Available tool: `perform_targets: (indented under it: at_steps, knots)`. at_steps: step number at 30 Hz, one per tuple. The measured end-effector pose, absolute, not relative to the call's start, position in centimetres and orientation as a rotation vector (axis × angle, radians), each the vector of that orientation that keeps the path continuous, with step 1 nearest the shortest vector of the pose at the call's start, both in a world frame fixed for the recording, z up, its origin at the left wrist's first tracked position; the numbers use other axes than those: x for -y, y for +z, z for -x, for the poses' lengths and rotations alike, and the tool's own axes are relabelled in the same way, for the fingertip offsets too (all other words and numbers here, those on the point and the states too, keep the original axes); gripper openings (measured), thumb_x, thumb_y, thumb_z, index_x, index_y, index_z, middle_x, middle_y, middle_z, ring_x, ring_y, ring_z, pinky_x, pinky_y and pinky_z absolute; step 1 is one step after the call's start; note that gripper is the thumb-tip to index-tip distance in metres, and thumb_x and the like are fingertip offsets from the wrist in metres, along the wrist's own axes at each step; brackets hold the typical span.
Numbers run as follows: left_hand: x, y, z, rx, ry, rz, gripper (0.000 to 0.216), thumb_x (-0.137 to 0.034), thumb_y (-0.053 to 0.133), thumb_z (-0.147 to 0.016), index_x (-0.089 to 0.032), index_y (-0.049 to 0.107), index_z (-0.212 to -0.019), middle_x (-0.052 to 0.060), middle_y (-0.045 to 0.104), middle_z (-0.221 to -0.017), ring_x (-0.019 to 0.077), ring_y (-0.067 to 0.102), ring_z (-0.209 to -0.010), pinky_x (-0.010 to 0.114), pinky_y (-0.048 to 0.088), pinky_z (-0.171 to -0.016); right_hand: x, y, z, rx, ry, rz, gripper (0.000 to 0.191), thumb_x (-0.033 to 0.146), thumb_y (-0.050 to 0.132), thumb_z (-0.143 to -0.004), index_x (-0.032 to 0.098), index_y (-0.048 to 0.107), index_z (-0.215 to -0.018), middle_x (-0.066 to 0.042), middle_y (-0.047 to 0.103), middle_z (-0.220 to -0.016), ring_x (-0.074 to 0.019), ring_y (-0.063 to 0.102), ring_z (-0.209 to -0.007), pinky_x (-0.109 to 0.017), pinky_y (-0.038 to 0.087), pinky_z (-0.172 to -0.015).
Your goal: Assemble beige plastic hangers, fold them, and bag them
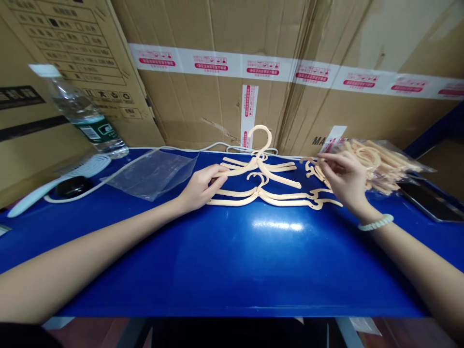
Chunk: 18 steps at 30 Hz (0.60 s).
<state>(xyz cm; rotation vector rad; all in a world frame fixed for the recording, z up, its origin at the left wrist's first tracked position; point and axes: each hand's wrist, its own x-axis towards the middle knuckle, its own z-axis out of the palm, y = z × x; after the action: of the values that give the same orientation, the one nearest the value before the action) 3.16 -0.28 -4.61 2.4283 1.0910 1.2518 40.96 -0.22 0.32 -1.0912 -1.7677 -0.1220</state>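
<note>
Left hand point(199, 189) clasps the first hanger point(277, 179); right hand point(344, 180) pinches a second hanger point(309, 161)

One water bottle point(85, 116), one phone point(429, 200), one empty bag point(152, 174), one bag of hangers point(389, 166)

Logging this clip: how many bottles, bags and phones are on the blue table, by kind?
Water bottle: 1
Empty clear plastic bag: 1
Clear bag packed with hangers: 1
Phone: 1
Total: 4
Left out: loose hangers, pinched by left hand and right hand.
</note>
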Motion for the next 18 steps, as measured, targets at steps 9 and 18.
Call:
perform_targets:
  at_steps: [9, 18]
  knots:
    - [0.3, -4.6, -3.2, -1.092, 1.269, -2.419, 0.026, -0.034, 0.049, -0.101, -0.016, 0.066, -0.108, 0.009, 0.073, -0.101, 0.0226, 0.068, -0.09, 0.032, 0.05, -0.077, 3.0, 1.1, -37.3, 1.525, 0.444, 1.078, 0.018, 0.044, 0.073, -0.091, 0.027, 0.073, -0.096, -0.006, 0.074, -0.08, -0.0264, 0.073, -0.07, -0.033, 0.05, -0.048]
    - [0.3, -4.5, -3.1, -1.106, 1.272, -2.443, 0.024, -0.032, 0.048, -0.101, -0.016, 0.065, -0.109, 0.007, 0.073, -0.099, 0.0201, 0.067, -0.086, 0.03, 0.05, -0.077, 1.4, -0.2, -39.3, 1.26, 1.037, 1.091, 0.026, 0.038, 0.082, -0.081, 0.025, 0.066, -0.096, -0.006, 0.078, -0.094, -0.0271, 0.076, -0.093, -0.034, 0.064, -0.069]
